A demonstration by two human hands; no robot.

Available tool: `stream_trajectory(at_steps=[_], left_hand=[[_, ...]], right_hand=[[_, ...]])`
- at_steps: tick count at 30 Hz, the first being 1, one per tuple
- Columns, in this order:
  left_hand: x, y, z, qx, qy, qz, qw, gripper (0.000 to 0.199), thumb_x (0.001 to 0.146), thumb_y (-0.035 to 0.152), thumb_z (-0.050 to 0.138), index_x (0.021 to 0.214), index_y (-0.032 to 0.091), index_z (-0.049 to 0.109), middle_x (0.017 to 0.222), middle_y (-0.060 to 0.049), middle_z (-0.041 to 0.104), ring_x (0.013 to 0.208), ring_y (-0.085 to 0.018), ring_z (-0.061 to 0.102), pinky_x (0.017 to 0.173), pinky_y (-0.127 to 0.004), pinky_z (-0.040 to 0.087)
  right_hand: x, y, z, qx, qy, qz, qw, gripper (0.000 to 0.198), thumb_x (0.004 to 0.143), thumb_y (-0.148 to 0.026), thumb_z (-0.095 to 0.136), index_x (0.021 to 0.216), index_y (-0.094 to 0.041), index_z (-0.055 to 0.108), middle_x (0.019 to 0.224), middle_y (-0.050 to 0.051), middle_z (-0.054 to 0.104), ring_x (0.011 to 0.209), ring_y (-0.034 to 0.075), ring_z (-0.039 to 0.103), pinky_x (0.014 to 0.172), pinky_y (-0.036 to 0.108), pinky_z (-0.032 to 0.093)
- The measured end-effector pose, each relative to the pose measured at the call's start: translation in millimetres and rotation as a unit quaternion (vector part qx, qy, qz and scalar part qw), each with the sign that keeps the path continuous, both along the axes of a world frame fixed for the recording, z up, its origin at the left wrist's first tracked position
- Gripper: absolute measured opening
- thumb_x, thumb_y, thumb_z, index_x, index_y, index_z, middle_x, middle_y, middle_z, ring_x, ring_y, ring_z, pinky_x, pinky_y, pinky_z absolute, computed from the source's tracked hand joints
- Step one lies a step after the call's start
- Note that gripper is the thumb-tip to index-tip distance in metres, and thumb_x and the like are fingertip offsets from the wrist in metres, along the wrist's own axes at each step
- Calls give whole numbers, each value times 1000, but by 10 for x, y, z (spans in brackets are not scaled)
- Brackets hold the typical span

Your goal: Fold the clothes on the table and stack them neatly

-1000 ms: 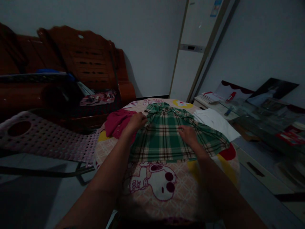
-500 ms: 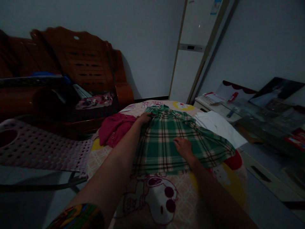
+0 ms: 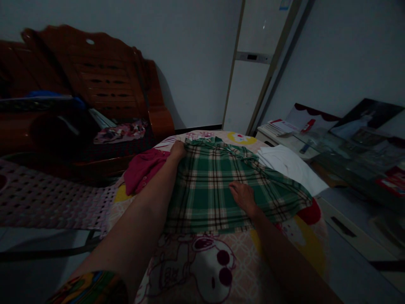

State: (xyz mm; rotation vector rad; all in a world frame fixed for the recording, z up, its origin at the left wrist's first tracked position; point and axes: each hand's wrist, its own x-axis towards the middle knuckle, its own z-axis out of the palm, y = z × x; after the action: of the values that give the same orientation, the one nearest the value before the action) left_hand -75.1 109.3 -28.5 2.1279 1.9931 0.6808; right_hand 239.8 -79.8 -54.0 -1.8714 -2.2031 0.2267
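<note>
A green plaid shirt [image 3: 209, 181] lies spread over the round table, its far edge bunched into folds. At its far left corner my left hand [image 3: 178, 149] is closed on the cloth; the fingertips are partly hidden. My right hand [image 3: 243, 196] rests on the middle right of the shirt, its fingers stretched to the left on the fabric. Left of the shirt, partly behind my left forearm, lies a crumpled dark pink garment [image 3: 142, 169] with buttons. White folded cloth [image 3: 289, 166] lies to the right, touching the shirt's edge.
A patterned tablecloth [image 3: 247, 270] with cartoon figures covers the table. A woven chair [image 3: 63, 198] stands close on the left, with a carved wooden bench [image 3: 107, 80] behind it. On the right is a glass-topped cabinet [image 3: 348, 156]. A tall white air conditioner [image 3: 247, 88] stands behind.
My left hand has moved left and slightly away, drawing the shirt's far left corner outward and flattening its left side. My right hand has stayed nearly in place. The view has shifted slightly.
</note>
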Motion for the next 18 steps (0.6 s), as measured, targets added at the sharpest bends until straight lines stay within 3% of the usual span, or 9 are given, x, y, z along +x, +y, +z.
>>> stream_trajectory(at_steps=[4,7,9,13,18], left_hand=[[90,-152,46,-40,33,72,996,37,86,8,58,122,1,56,134,-28,55,122,-33,54,102,-43,43],[315,-257,170,-4,64,42,997,47,86,6,55,132,-1,52,150,-30,41,139,-37,39,113,-48,33],[515,-344,199,9,79,-6,997,47,89,11,55,135,1,52,151,-27,44,143,-33,37,117,-42,30],[783,-592,-9,-27,103,-97,990,53,95,27,50,144,8,47,152,-20,47,143,-28,41,116,-37,33],[673,-756,-336,-47,124,-26,991,57,100,40,38,151,12,40,157,-20,40,145,-31,37,116,-45,32]], right_hand=[[-6,-3,9,-2,-2,1,1000,26,98,-30,50,111,-26,71,104,5,78,97,22,72,81,30,48],[-7,0,11,0,-2,0,1000,26,98,-30,49,111,-26,72,106,5,77,98,22,71,81,30,48],[-3,4,10,0,-1,0,1000,26,98,-31,49,111,-26,72,106,5,77,98,22,71,81,30,48],[6,10,5,2,8,4,1000,26,98,-31,50,111,-26,72,106,5,77,98,22,71,81,30,48],[8,-19,-13,5,38,1,999,24,97,-30,52,109,-26,73,102,5,78,95,21,71,81,29,48]])
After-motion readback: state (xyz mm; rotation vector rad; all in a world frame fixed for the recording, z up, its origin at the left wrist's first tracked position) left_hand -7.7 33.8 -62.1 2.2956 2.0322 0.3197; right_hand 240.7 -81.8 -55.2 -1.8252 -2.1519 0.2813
